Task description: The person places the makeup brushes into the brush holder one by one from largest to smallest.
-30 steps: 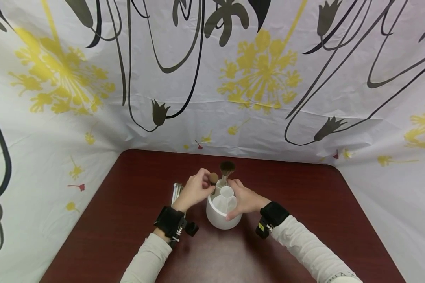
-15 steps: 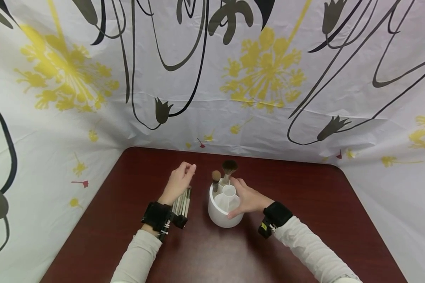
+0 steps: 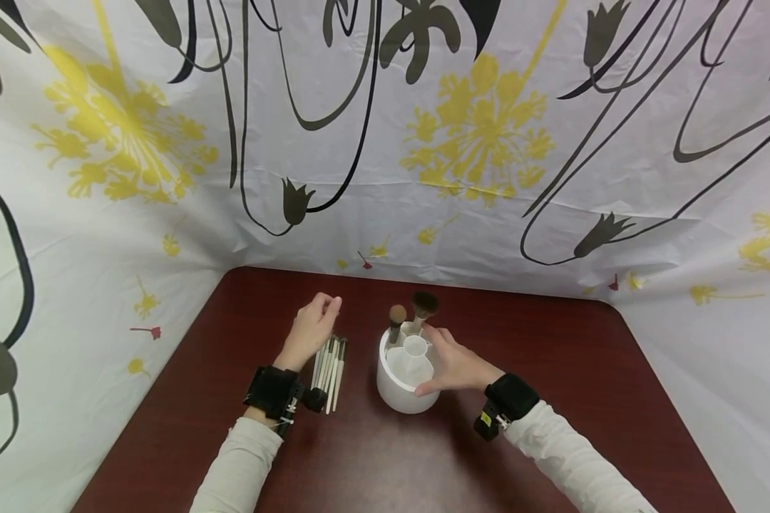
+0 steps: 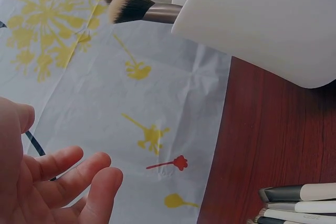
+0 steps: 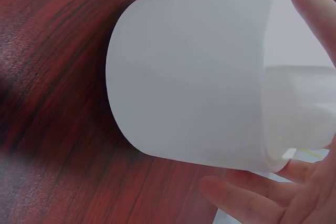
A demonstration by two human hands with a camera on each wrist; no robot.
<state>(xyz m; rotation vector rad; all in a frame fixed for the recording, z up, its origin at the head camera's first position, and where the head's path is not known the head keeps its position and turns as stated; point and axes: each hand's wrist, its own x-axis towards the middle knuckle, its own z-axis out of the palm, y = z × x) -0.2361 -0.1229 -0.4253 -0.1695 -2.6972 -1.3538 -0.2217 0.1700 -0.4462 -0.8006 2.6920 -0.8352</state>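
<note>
A white round brush holder with inner compartments stands upright on the table. My right hand grips its rim from the right, thumb at the front and fingers at the back; the right wrist view shows the holder's wall up close. Two makeup brushes stand in it, bristles up: a smaller one with a tan-tipped head and a fluffy dark one. My left hand is in the air left of the holder, fingers loosely bent and holding nothing. Below it lies a row of slim makeup brushes.
The dark red wooden table has rounded far corners. A white patterned cloth hangs behind it and along both sides. The row of brushes lies left of the holder, partly covered by the left wrist's camera.
My left hand has let go of the tan-tipped brush, which stays in the holder, and has drawn back left. The holder has turned slightly under my right hand, its brushes shifting right.
</note>
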